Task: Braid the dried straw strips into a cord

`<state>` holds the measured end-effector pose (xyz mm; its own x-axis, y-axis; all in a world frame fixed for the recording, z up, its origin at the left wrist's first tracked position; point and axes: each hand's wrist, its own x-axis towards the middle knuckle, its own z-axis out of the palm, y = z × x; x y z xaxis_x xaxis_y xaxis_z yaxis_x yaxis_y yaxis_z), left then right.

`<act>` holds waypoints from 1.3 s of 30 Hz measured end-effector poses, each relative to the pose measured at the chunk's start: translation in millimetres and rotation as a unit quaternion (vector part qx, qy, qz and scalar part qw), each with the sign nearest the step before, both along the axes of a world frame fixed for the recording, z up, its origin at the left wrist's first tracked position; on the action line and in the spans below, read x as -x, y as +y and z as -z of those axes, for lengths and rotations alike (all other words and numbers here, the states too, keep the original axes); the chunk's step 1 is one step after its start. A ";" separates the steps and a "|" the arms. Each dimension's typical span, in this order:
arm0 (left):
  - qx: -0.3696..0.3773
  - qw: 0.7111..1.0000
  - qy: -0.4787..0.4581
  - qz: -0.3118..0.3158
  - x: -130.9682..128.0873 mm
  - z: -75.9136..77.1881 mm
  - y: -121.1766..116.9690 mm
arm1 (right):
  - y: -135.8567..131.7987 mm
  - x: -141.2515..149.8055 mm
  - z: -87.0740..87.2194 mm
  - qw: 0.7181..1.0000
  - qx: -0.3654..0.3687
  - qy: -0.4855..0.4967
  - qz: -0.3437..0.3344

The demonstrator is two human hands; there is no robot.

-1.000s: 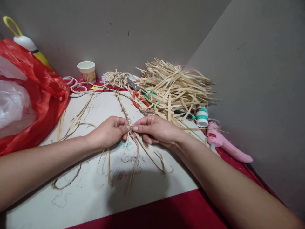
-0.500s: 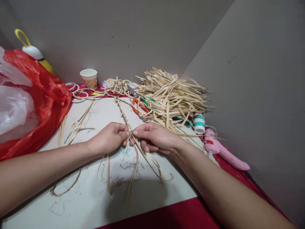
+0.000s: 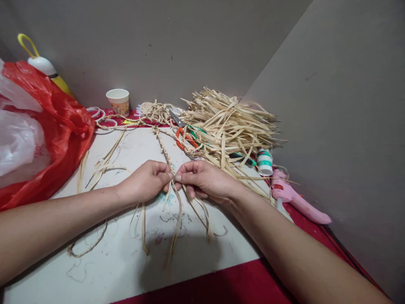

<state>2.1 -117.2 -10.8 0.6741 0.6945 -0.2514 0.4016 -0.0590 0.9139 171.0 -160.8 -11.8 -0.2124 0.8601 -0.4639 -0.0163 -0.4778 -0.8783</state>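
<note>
A straw braid (image 3: 163, 147) runs toward me over the white board (image 3: 123, 261), its far end near the board's back edge. At its near end my left hand (image 3: 151, 181) pinches the braid between thumb and fingers. Close beside it, my right hand (image 3: 202, 179) is closed on straw strands at the same spot, thumb pressed to the fingers. Loose straw strands (image 3: 180, 211) hang from under both hands and fan out over the board. The exact crossing of the strands is hidden behind the fingertips.
Behind lie a heap of dry straw (image 3: 234, 122), scissors (image 3: 180, 135) and a paper cup (image 3: 118, 102). On the right are a white-and-green bottle (image 3: 265, 161) and a pink glue gun (image 3: 294, 198). A red plastic bag (image 3: 66, 135) and a yellow bottle (image 3: 61, 82) stand left.
My right fingers have shifted slightly, and the loose strands below have swung a little. My left hand keeps its pinch on the braid.
</note>
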 end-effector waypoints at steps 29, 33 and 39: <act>0.011 1.000 -0.005 -0.018 -2.0 3.1 -0.1 | -1.6 -18.8 -23.9 0.965 -0.126 -0.217 0.075; 0.012 1.000 -0.004 -0.016 -2.3 1.3 -0.8 | -3.6 -9.2 -21.0 0.970 -0.101 -0.214 0.052; 0.011 1.000 -0.005 -0.015 -2.1 -0.9 -1.0 | -4.3 -0.1 -8.7 0.979 -0.128 -0.154 0.036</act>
